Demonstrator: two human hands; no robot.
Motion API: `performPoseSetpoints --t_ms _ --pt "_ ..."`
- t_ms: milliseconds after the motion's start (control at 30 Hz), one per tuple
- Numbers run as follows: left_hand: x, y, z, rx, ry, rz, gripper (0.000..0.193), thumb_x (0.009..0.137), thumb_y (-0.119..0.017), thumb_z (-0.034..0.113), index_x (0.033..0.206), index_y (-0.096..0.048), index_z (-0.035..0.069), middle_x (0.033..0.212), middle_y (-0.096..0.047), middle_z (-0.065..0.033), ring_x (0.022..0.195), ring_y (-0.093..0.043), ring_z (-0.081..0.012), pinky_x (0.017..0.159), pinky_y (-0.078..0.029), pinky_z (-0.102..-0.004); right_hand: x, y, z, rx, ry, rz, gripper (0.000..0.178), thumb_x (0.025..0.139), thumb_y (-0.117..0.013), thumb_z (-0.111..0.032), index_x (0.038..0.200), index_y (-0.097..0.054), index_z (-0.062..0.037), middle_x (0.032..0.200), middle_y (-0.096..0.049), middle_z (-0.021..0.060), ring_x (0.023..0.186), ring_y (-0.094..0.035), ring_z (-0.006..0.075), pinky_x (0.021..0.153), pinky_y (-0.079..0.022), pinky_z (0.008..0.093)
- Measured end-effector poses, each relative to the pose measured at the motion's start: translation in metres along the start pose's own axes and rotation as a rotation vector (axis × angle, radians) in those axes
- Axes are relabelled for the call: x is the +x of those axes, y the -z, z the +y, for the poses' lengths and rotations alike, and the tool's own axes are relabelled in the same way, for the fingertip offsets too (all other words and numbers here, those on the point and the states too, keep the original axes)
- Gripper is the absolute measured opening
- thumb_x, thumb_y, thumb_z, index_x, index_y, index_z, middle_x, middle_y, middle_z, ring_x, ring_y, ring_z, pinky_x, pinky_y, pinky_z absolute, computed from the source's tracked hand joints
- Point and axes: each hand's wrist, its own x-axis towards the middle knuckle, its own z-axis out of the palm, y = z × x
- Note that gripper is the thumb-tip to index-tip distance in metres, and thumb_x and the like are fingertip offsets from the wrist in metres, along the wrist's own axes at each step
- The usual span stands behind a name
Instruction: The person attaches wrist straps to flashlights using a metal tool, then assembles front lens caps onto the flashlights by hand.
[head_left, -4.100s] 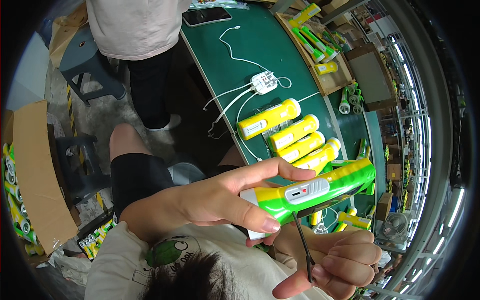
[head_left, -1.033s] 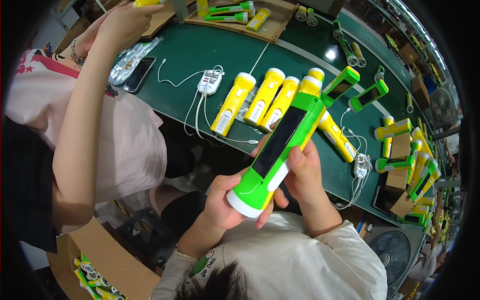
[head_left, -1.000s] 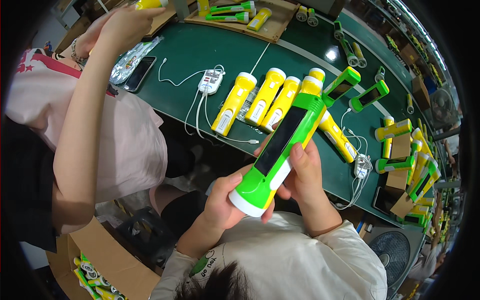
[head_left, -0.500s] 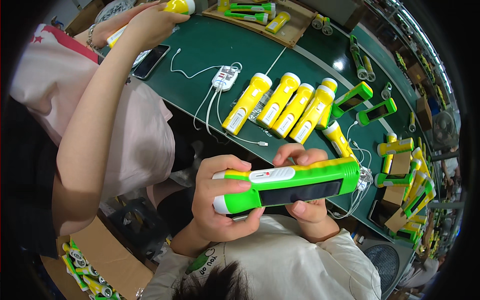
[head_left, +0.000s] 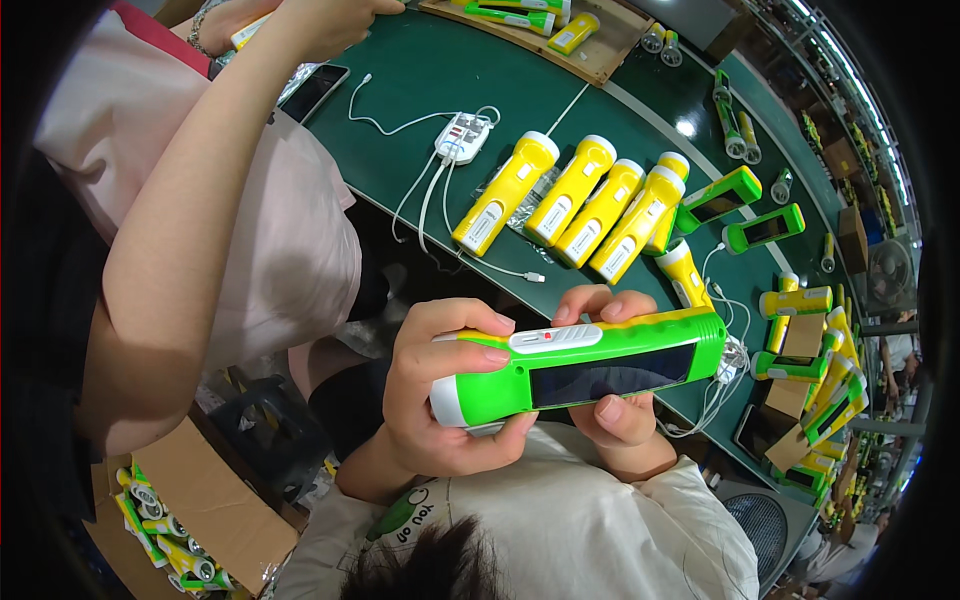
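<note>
Left hand [head_left: 412,388] gripping flashlight [head_left: 580,361] near white end [head_left: 446,402], right hand [head_left: 632,432] clasping its middle, apparently keeping dark panel [head_left: 625,376] in view. Yellow flashlights [head_left: 507,193] lying bunched on desk [head_left: 420,70], probably saving space.

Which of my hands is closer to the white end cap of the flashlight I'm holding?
Left. Your left hand grips the flashlight beside the white end cap; your right hand holds it farther along, by the dark panel.
</note>
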Motion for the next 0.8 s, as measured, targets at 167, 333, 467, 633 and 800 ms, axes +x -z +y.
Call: performPoseSetpoints --t_ms 167,333,467,633,800 --pt "0.004 0.002 -0.002 0.067 0.056 -0.053 0.057 0.054 -0.078 0.0 0.105 -0.053 0.004 0.102 -0.057 -0.017 0.088 -0.058 -0.0261 0.074 -0.049 -0.0326 -0.003 0.006 0.004 0.017 0.015 0.032 0.056 0.072 -0.069 -0.015 0.119 -0.041 -0.0034 0.114 -0.045 0.0147 0.107 -0.046 0.0268 0.091 -0.043 0.0396" --pt "0.013 0.003 -0.01 0.37 0.134 -0.14 0.051 0.051 -0.082 0.002 0.098 -0.062 0.002 0.099 -0.061 -0.0126 0.087 -0.062 -0.0247 0.074 -0.049 -0.0332 0.011 0.015 0.006 -0.228 0.068 -0.035 0.049 0.08 -0.065 -0.004 0.123 -0.041 -0.0027 0.112 -0.046 0.0091 0.1 -0.049 0.0186 0.086 -0.044 0.0333" --pt "0.007 -0.003 -0.04 0.166 0.222 -0.036 0.049 0.056 -0.084 0.005 0.098 -0.06 0.001 0.092 -0.061 -0.0116 0.081 -0.061 -0.0209 0.073 -0.047 -0.03 0.016 0.022 -0.018 -0.245 -0.356 0.094 0.059 0.083 -0.069 -0.016 0.132 -0.037 -0.0063 0.103 -0.049 0.0001 0.077 -0.041 0.0036 0.064 -0.035 0.0186" --pt "0.023 -0.006 -0.073 0.233 0.501 0.143 0.042 0.066 -0.081 0.008 0.099 -0.057 -0.001 0.09 -0.06 -0.0062 0.08 -0.056 -0.0124 0.073 -0.045 -0.0265 0.036 0.07 -0.038 -0.752 -0.283 0.26 0.027 0.086 -0.063 -0.011 0.111 -0.056 -0.0053 0.088 -0.055 -0.0043 0.059 -0.036 0.0004 0.054 -0.031 0.0175" --pt "0.086 -0.003 -0.133 0.487 0.339 0.219 0.041 0.072 -0.077 0.01 0.104 -0.055 -0.001 0.101 -0.055 -0.0117 0.095 -0.053 -0.0203 0.085 -0.042 -0.0316 0.032 0.093 -0.039 -0.354 -0.666 0.054 0.021 0.091 -0.056 -0.019 0.11 -0.057 -0.0094 0.09 -0.06 -0.0026 0.074 -0.047 0.0007 0.058 -0.035 0.0161"
